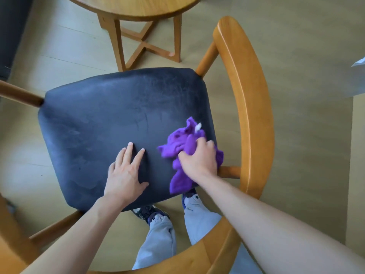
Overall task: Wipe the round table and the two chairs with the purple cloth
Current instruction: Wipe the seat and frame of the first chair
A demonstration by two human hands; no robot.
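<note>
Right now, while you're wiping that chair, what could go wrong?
The purple cloth is bunched up in the right hand at the right edge of the seat, so it might miss much of the seat. A loose end hangs over the near edge and could catch on the wooden rail beside it. The left hand presses flat on the seat and may leave fresh marks.

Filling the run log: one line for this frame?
step: wiping chair seat | right hand: grips purple cloth, seat's right edge | left hand: flat on seat | table: untouched now
</note>
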